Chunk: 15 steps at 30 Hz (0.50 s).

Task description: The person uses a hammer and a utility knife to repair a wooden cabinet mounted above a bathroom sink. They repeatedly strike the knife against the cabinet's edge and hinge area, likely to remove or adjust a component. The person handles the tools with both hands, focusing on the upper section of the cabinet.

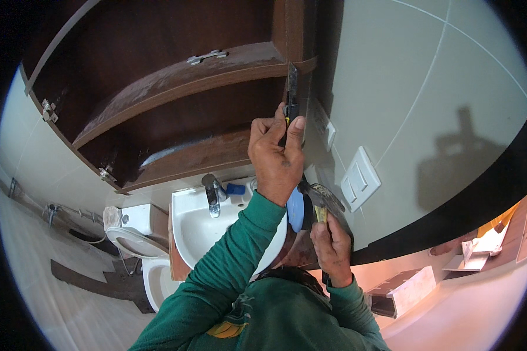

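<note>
My left hand (275,155) is raised to the right end of the brown wall cabinet (193,79). Its fingers close round a black and yellow utility knife (291,108), held upright with a broad metal blade. The blade's tip lies at the corner where the shelf's front edge meets the side panel; whether it cuts in, I cannot tell. Lower and to the right, my right hand (332,245) grips the yellow handle of a hammer (328,199). The hammer's dark metal head is below the knife and apart from it.
Below the cabinet are a white washbasin (184,228) with a chrome faucet (212,193) and a blue object (295,209). A toilet (137,237) stands left. Wall switches (360,178) sit close on the right. Box-like panels (404,292) lie at lower right.
</note>
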Tool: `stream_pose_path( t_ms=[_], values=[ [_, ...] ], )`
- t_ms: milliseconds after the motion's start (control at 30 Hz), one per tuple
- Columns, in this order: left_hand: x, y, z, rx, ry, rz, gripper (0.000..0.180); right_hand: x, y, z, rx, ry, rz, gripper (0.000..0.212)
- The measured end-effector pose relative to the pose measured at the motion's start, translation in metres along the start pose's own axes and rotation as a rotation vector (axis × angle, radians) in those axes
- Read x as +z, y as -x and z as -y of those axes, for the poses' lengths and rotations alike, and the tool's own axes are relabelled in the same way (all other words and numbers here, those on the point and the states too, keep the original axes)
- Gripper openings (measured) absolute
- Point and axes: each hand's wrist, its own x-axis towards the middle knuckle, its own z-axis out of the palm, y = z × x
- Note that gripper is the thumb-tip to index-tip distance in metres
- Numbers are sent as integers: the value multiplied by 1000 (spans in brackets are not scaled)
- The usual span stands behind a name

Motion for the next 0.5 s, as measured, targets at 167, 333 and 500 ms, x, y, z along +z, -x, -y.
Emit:
stream_pose_path(
  t_ms=[167,333,500],
  values=[
    [0,-1,-3,-14,-38,-3,35,2,-3,5,-14,42,-15,30],
    [-1,-1,3,22,-65,11,36,4,-4,3,-23,13,-34,32],
    [-2,0,1,-4,-67,32,38,0,-5,2,-17,16,-25,35]
  ],
)
